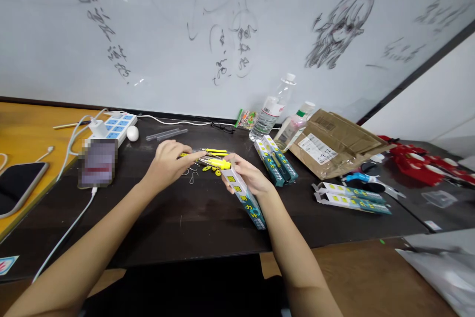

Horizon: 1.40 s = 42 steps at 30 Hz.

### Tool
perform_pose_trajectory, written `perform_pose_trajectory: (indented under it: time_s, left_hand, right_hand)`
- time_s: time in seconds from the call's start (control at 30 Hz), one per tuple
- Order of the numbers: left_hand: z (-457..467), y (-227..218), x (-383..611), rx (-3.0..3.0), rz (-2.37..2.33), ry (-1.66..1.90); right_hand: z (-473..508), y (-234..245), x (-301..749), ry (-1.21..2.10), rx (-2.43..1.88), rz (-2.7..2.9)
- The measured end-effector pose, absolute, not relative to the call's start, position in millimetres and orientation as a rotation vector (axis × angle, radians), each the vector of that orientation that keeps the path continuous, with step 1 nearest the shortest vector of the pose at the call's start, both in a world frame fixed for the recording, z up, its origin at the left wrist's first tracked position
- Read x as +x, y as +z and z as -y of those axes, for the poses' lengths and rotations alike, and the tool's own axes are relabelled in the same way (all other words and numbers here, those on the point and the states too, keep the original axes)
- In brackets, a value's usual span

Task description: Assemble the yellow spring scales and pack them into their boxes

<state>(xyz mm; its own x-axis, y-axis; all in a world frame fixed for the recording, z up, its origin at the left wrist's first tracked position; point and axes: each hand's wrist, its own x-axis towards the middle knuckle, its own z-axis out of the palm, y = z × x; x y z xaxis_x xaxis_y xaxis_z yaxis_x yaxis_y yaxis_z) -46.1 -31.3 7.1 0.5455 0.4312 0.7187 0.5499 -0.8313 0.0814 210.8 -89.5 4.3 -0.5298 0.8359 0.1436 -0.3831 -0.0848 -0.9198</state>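
- Left hand (pixel 168 159): one end of a yellow tool (pixel 220 163) is pinched; the tool is held at the box mouth, mostly outside.
- Right hand (pixel 256 178): the carton box (pixel 245 196) is gripped near its upper end.
- Beyond: small yellow pieces (pixel 217 170) and wire hooks (pixel 191 176) are left unboxed on the surface (pixel 178 223).
- Rightward: two paired cartons (pixel 272 161) are laid by the bottle (pixel 269 114); two flap-open cartons (pixel 352 199) are noted, contents unverified.

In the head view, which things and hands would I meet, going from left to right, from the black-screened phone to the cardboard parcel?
Black-screened phone, pixelated phone, white egg-shaped object, left hand, right hand, cardboard parcel.
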Motion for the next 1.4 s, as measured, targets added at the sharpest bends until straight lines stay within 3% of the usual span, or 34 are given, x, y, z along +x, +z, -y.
perform_pose_trajectory:
  time_s: [0.43,0.57,0.73,0.93,1.07,1.27,1.4]
  left_hand:
    - [33,99,-28,-3.048,0.596,-1.413]
    - [31,101,-16,-3.222,0.507,-1.198]
    - [35,95,4,-3.09,0.665,-1.707]
    - [40,90,4,-3.022,0.599,-1.521]
    - [46,82,1,-2.824,0.752,-1.794]
    - [56,70,17,-3.036,0.776,-2.179]
    - [51,78,16,-2.935,0.702,-1.899]
  right_hand:
    - [92,4,207,1.799,-0.478,1.266]
    - [94,4,206,1.851,-0.452,1.229]
    - [96,3,207,1.831,-0.421,1.244]
    - [97,7,207,1.793,-0.382,1.231]
    - [97,10,208,1.773,-0.326,1.23]
    - [98,12,207,1.754,-0.334,1.277]
    - [99,14,207,1.732,-0.328,1.292]
